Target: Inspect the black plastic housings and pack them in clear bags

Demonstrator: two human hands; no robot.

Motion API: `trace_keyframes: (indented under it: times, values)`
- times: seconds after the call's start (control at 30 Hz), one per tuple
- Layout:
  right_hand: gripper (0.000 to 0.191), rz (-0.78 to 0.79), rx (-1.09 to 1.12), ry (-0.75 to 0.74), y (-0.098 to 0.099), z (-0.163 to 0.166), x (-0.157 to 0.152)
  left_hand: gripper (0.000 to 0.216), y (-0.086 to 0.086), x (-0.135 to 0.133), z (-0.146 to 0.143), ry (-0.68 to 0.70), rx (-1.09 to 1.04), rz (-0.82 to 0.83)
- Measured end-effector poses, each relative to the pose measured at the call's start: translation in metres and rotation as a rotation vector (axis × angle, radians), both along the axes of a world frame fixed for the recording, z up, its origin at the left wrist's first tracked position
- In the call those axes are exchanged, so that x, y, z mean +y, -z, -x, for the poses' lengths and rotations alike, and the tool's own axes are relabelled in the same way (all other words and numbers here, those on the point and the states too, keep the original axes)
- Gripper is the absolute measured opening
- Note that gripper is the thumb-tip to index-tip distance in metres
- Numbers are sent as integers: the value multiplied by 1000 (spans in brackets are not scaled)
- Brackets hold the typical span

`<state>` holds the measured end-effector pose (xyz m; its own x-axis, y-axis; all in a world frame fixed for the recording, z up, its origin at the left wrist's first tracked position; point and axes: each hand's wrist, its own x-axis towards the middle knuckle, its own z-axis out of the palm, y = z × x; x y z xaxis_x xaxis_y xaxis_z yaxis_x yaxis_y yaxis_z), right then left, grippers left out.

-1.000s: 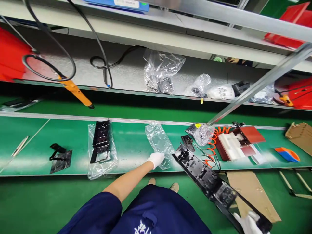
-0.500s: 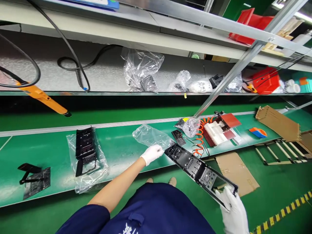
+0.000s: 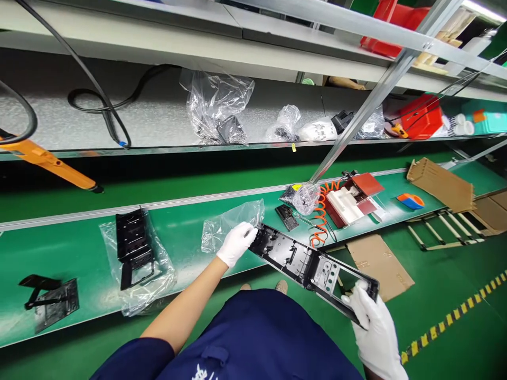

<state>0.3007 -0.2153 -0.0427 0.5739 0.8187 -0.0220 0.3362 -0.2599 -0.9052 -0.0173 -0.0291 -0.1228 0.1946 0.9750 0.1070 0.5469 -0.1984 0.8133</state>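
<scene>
A long black plastic housing (image 3: 287,256) slants in front of me, its ribbed inner side up, with a rectangular opening near the right end. My left hand (image 3: 236,244), in a white glove, is closed at its left end. My right hand (image 3: 374,322), also gloved, grips the frame around the opening, its thumb on the near edge. Just behind my left hand, a clear plastic bag (image 3: 222,227) lies crumpled on the green bench; I cannot tell whether the fingers also touch it. A similar black housing (image 3: 132,237) rests on another clear bag (image 3: 162,272) to the left.
A black hinged part (image 3: 51,298) stands at far left. An orange electric screwdriver (image 3: 59,166) hangs over the bench. To the right are a coiled orange hose (image 3: 320,211), a red and white fixture (image 3: 348,203) and cardboard (image 3: 441,182). A slanted metal post (image 3: 352,129) rises behind.
The housing's left end has moved left, to my left hand's fingers. The bag's near end has pulled away from the housing and stands up more. The whole view has shifted slightly.
</scene>
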Motion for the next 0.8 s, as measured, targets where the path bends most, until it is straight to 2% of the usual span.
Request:
trace_keyframes:
  times: [0.37, 0.6, 0.7, 0.8]
  values:
    - [51, -16, 77, 26, -1, 5, -5, 32, -11, -15, 11, -40, -18, -58]
    - [45, -38, 340, 118, -25, 32, 8, 36, -8, -21, 17, -52, -32, 0]
    - [44, -39, 382, 132, -32, 38, 11, 36, -6, -24, 19, -107, 16, 4]
    - [45, -45, 387, 143, -33, 41, 13, 36, -3, -27, 22, -93, 110, 52]
